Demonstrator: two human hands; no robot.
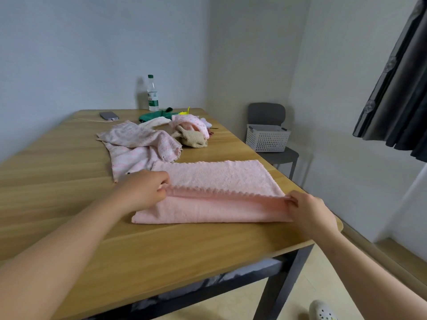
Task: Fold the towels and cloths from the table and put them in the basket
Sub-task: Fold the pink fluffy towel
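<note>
With the left hand point(147, 190) and right hand point(305, 209) each pinching a scalloped edge of the pink towel point(217, 181) near the table's point(69, 181) front corner, uneven pulls could skew the fold — or drag it off the edge.

Pale walls point(92, 42) back a grey chair point(266, 113) (dark curtain point(397, 88) right).

Left hand point(143, 190), right hand point(307, 209); fingers point(163, 181) apparently pinched.
</note>
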